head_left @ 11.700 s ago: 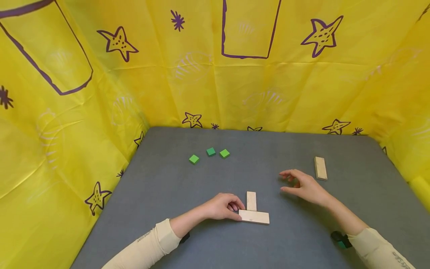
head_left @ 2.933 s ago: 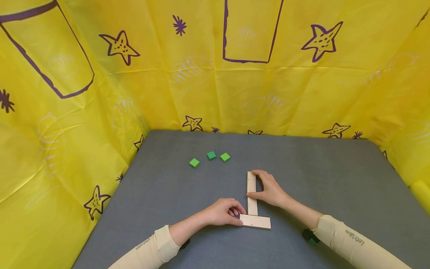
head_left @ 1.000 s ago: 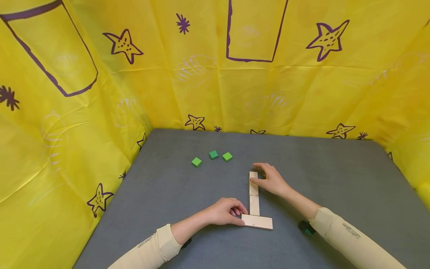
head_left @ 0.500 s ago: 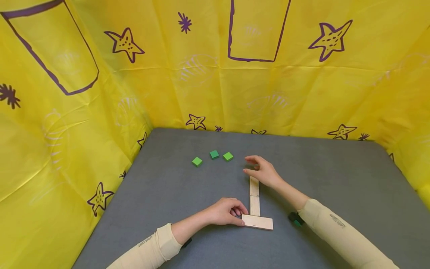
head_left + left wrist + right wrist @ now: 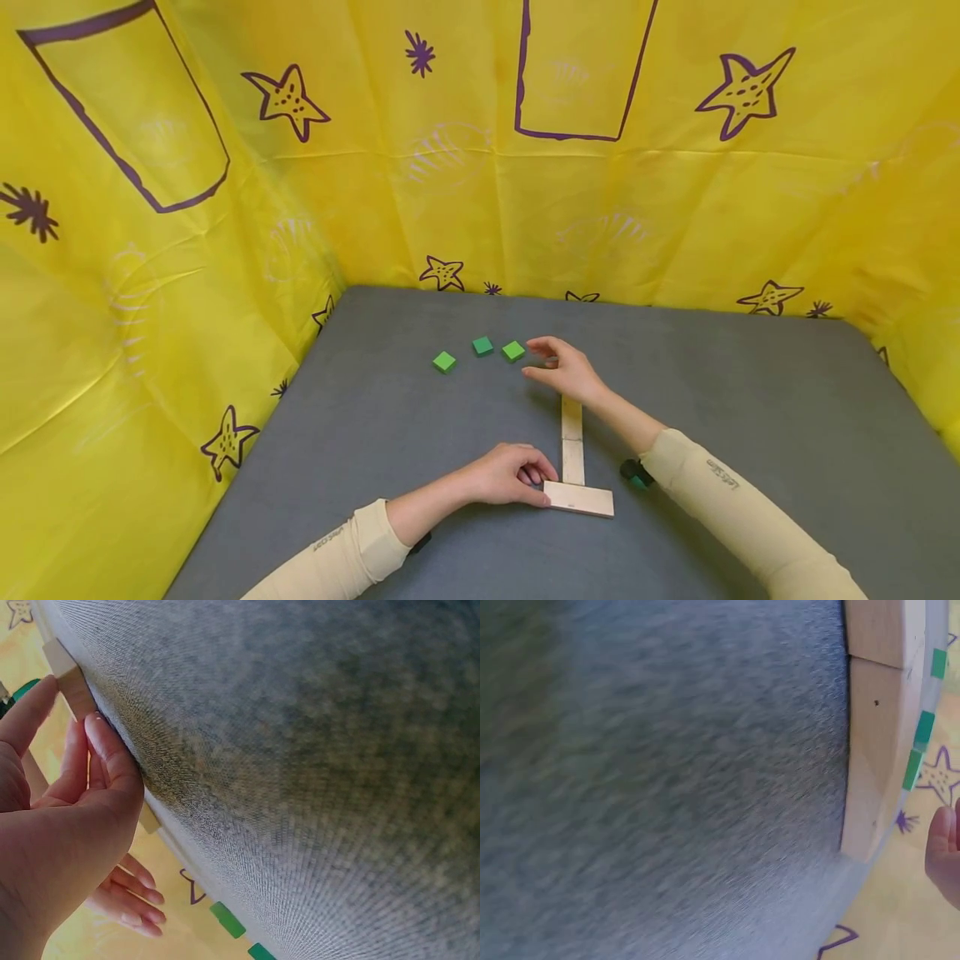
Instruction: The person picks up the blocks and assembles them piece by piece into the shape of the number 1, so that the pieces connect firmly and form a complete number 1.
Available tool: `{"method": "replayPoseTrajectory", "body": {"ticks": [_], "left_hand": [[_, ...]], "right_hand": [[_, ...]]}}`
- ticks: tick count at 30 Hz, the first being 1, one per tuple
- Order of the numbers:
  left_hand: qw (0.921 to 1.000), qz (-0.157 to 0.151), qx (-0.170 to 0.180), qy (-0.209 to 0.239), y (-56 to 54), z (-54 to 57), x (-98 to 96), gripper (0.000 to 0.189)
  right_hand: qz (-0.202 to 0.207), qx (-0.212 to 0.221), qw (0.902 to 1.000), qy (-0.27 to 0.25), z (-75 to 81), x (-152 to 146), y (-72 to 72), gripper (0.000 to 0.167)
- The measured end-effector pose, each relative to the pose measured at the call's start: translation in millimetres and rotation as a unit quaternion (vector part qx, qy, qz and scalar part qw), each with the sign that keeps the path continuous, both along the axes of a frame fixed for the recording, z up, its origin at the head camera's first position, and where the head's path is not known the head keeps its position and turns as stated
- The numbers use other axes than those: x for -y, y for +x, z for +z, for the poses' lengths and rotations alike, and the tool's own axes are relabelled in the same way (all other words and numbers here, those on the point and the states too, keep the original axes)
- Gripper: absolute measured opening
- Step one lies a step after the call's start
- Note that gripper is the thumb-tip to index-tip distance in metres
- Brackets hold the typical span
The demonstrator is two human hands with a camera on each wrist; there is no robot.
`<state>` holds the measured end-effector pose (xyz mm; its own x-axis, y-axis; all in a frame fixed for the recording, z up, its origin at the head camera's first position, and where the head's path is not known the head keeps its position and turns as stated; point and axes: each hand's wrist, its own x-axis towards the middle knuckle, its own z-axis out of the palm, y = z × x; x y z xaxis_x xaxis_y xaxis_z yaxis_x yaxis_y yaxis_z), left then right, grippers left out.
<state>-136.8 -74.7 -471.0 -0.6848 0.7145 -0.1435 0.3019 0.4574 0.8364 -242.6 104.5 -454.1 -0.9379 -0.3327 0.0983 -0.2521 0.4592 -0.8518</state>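
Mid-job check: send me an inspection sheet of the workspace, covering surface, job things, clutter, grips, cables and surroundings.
Surface: grey tabletop, flat, cloth-like texture.
Job things: crosswise wooden block nearest the person; near wooden block and far wooden block end to end beyond it; left light green block, dark green block and right light green block separate, farther back.
Clutter: nothing seen.
Grips: left hand pinches the crosswise wooden block's left end; right hand holds nothing, fingertips close by the right light green block.
Cables: nothing seen.
Surroundings: yellow sheet with purple drawings, behind and at both sides.
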Motion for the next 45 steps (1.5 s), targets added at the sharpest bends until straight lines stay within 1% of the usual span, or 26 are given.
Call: {"method": "replayPoseTrajectory", "body": {"ticks": [5,12,25,32,39,45], "left_hand": [[1.0,0.0,0.001,-0.001,-0.5,-0.9,0.5,0.022],[1.0,0.0,0.001,0.005,-0.1,-1.0,0.5,0.022],[1.0,0.002,0.0,0.007,0.4,-0.8,0.3,0.021],[1.0,0.002,0.0,0.009,1.5,0.7,0.5,0.021],[1.0,0.003,-0.001,0.007,1.3,0.1,1.7,0.021],[1.0,0.0,-0.004,0.005,0.5,-1.3,1.9,0.021]], "right_hand": [[0.001,-0.004,1.0,-0.003,1.0,9.6,-5.7,0.047],[0.008,0.005,1.0,0.002,6.3,20.3,-12.3,0.051],[0.008,0.005,0.9995,0.03,2.5,37.0,-28.2,0.049],[0.002,0.001,0.9982,0.06,-0.5,46.8,-38.9,0.049],[0.007,-0.025,0.9948,0.098,-3.5,58.3,-47.6,0.049],[0.009,-0.016,0.991,0.132,-2.6,65.3,-50.0,0.048]]}}
